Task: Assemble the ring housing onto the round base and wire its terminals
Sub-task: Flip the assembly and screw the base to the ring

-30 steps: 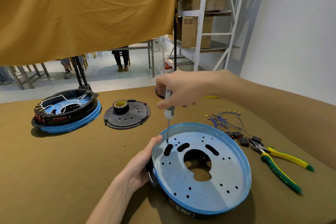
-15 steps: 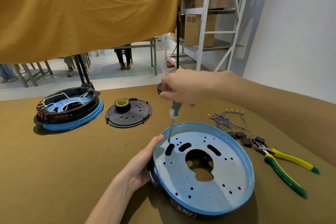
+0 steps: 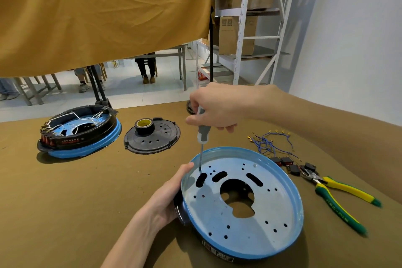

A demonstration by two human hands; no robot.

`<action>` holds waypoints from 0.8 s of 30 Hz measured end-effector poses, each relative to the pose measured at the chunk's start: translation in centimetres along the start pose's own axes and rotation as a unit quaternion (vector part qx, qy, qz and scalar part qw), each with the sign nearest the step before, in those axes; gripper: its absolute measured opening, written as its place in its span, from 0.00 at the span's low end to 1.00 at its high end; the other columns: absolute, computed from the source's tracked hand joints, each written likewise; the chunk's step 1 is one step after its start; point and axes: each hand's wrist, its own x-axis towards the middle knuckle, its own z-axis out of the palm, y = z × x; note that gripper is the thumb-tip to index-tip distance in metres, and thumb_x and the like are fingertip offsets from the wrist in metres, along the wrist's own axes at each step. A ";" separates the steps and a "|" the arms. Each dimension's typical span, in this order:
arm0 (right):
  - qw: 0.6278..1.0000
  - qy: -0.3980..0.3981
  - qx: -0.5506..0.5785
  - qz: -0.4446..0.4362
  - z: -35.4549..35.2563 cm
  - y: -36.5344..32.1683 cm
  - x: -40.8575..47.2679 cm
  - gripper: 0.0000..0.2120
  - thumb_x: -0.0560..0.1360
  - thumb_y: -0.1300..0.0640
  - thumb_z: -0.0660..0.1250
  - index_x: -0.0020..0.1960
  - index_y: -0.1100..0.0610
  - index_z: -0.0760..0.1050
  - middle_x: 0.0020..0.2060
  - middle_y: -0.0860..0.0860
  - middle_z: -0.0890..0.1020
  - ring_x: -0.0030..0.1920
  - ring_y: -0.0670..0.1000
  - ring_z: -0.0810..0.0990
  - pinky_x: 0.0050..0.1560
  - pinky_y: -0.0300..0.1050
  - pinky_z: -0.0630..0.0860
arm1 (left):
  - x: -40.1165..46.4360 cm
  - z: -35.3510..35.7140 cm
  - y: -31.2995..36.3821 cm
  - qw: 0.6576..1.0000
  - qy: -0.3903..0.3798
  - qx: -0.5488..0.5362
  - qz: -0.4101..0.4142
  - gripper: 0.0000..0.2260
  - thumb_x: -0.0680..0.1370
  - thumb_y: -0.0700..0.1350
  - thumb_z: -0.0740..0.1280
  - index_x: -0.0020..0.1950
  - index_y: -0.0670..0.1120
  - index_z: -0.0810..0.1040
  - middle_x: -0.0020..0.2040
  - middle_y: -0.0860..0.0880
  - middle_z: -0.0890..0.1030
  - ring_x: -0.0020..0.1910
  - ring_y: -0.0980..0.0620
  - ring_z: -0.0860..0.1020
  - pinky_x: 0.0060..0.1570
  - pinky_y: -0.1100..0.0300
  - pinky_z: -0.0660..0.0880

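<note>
Blue-rimmed round metal base (image 3: 256,213) lies on the brown worktop (image 3: 65,202), over a black ring housing (image 3: 180,209). Left hand (image 3: 165,200) curls round its near-left edge. Right hand (image 3: 217,106) grips a grey-handled screwdriver (image 3: 203,135), upright, tip at a hole near the left rim. Blue terminal wires (image 3: 269,143) lie beyond, near green-and-yellow pliers (image 3: 335,196).

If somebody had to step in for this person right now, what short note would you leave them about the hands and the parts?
Right hand grips the screwdriver upright, tip in a hole near the round base's left rim.
Left hand holds the round base at that rim, steadying it; the black ring housing sits underneath.
Blue terminal wires, black switches and pliers lie to the right, untouched.
A wired unit sits far left.
Done: base laid on housing. Left: finish screws, then wire terminals.
</note>
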 end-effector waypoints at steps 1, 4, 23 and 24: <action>1.000 -0.001 -0.010 -0.003 -0.1 0.1 0.0 0.15 0.81 0.42 0.66 0.54 0.54 0.72 0.34 0.52 0.84 0.26 0.49 0.83 0.25 0.40 0.77 | 0.0 0.0 0.0 1.000 -0.002 0.001 0.002 0.27 0.69 0.66 0.74 0.54 0.44 0.87 0.51 0.40 0.87 0.43 0.44 0.86 0.40 0.55 0.83; 1.000 -0.019 0.004 -0.023 -0.6 0.3 -0.3 0.11 0.78 0.50 0.70 0.54 0.52 0.70 0.40 0.53 0.84 0.29 0.50 0.83 0.25 0.37 0.75 | 0.1 -0.1 -0.2 1.000 -0.007 0.001 0.004 0.26 0.68 0.66 0.75 0.49 0.45 0.89 0.52 0.40 0.87 0.44 0.43 0.86 0.40 0.55 0.82; 1.000 -0.004 -0.007 -0.019 -0.3 0.3 -0.3 0.12 0.80 0.45 0.67 0.53 0.53 0.72 0.31 0.52 0.85 0.26 0.50 0.84 0.25 0.41 0.78 | 0.4 -0.2 -0.4 1.000 -0.016 0.002 0.021 0.22 0.70 0.67 0.73 0.46 0.49 0.89 0.52 0.41 0.87 0.44 0.45 0.87 0.42 0.55 0.83; 1.000 0.000 -0.019 -0.010 -0.2 0.3 -0.2 0.16 0.81 0.42 0.65 0.53 0.55 0.73 0.31 0.52 0.85 0.26 0.51 0.84 0.25 0.40 0.77 | 0.3 -0.2 -0.5 1.000 -0.015 0.001 0.024 0.22 0.70 0.67 0.73 0.46 0.49 0.89 0.51 0.41 0.87 0.44 0.45 0.87 0.42 0.55 0.83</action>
